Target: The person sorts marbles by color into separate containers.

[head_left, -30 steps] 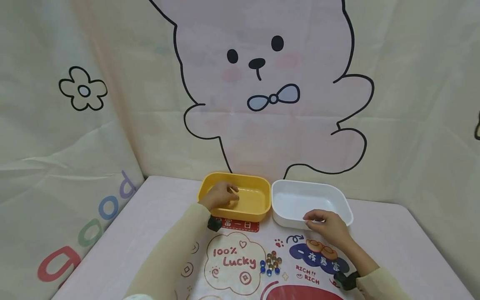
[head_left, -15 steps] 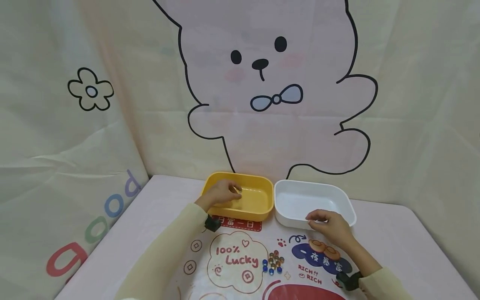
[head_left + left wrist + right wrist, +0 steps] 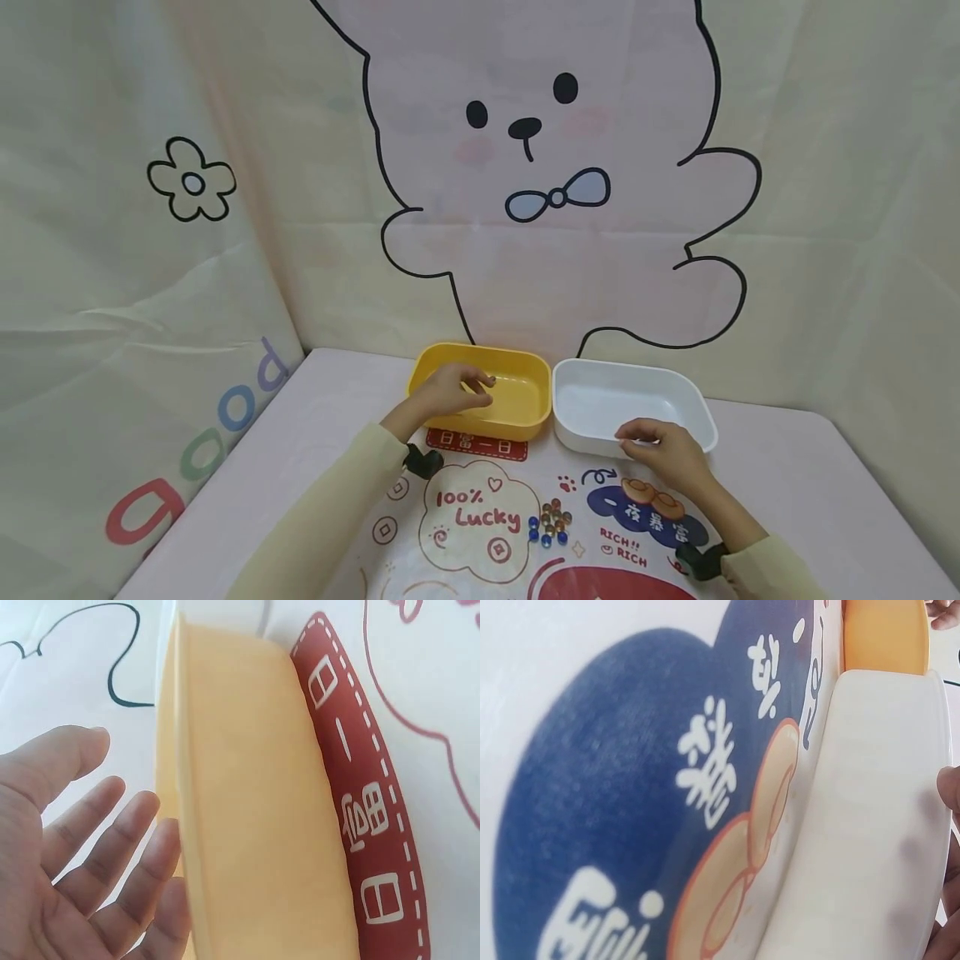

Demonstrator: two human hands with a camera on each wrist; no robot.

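Note:
My left hand (image 3: 453, 390) hovers over the yellow bin (image 3: 517, 429), its fingers loosely bent and thumb apart. In the left wrist view, the left hand (image 3: 105, 855) has nothing in its fingers, and its fingertips overlap the bin's rim. My right hand (image 3: 663, 450) is at the near side of the white bin (image 3: 600, 383), fingers loosely curved above it. The right wrist view shows only parts of its thumb (image 3: 951, 787) and fingers beyond the white wall (image 3: 862, 802), with dark finger shadows showing on it. Blue and amber glass marbles (image 3: 550, 525) lie clustered on the tabletop.
Both bins stand side by side at the table's back, close to a fabric backdrop (image 3: 540, 283) printed with a bear. A printed mat (image 3: 465, 567) with lettering covers the table's middle. Dark wrist mounts (image 3: 702, 562) sit at both cuffs.
The head view has shifted slightly, so the whole scene slides right. My left hand's fingers and thumb have spread a little over the yellow bin. The right hand and marbles stay put.

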